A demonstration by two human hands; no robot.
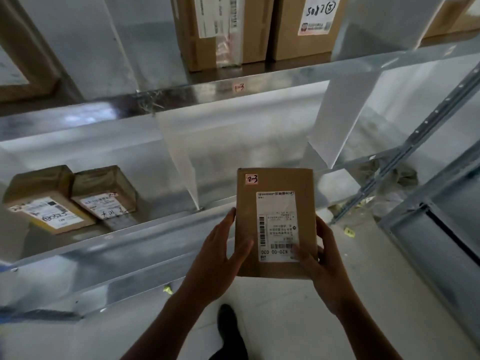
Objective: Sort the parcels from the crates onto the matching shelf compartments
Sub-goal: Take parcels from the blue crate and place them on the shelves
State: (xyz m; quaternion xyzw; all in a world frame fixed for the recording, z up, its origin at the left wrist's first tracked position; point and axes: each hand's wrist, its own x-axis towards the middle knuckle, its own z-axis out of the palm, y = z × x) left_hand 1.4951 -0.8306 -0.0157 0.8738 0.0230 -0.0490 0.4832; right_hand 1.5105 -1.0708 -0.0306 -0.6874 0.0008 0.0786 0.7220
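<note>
A flat brown cardboard parcel (275,201) with a white shipping label and a small tag reading "2-3" is held level in front of a metal shelf. My left hand (220,258) grips its left edge, thumb on top. My right hand (319,263) grips its right edge, thumb on the label. The parcel's far end reaches over the front lip of the lower shelf board (145,245), at the compartment between two white dividers (179,154). The shelf edge above carries a tag "1-3" (239,87).
Two brown parcels (49,201) (105,193) lie in the compartment to the left. Two larger cardboard boxes (223,29) (309,24) stand on the upper shelf. A second white divider (342,118) and a metal upright (420,131) stand to the right. My shoe (230,331) is on the pale floor.
</note>
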